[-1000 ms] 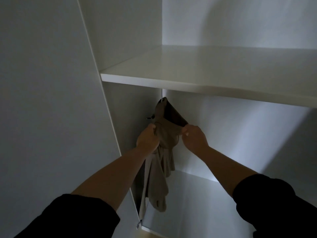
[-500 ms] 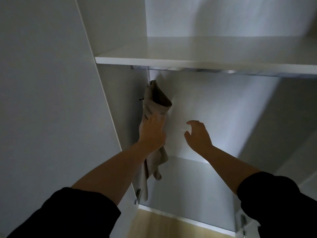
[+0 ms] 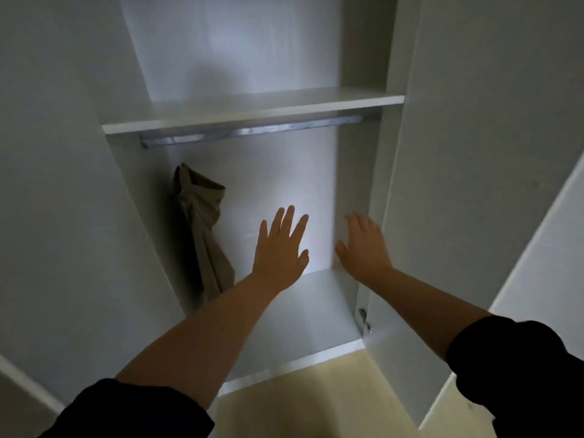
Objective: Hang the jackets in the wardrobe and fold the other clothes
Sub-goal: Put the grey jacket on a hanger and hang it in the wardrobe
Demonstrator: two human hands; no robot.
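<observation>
Beige fabric jacket (image 3: pixel 202 229) is seen hanging in the rear left corner of the lower compartment of a white wardrobe (image 3: pixel 278 172), close against the left inner wall. Its top is bunched into a point just under a silver metal rail (image 3: pixel 252 132) and apart from it; what the jacket is hung from cannot be made out. The cloth falls in loose, narrow folds towards the compartment's floor, and whether its lower end touches that floor cannot be told.

To the right of the jacket and clear of it, the left hand (image 3: pixel 281 248) is held up in front of the back panel, palm forward, its fingers straight and spread, with nothing in it. The right hand (image 3: pixel 363 245) is raised near the right inner wall, its fingers relaxed and slightly bent, also with nothing held; whether it touches the wall cannot be told. Both bare forearms are stretched forward out of rolled-up black sleeves (image 3: pixel 142 412) at the bottom corners of the view.

The rail is fixed directly beneath a flat white shelf (image 3: pixel 252 110) that spans the wardrobe's width. A small metal hinge (image 3: pixel 364 317) is mounted at the right front edge of the compartment, and a white door (image 3: pixel 474 153) stands open beside it. A pale wooden floor (image 3: pixel 316 403) is visible below the wardrobe's front edge.
</observation>
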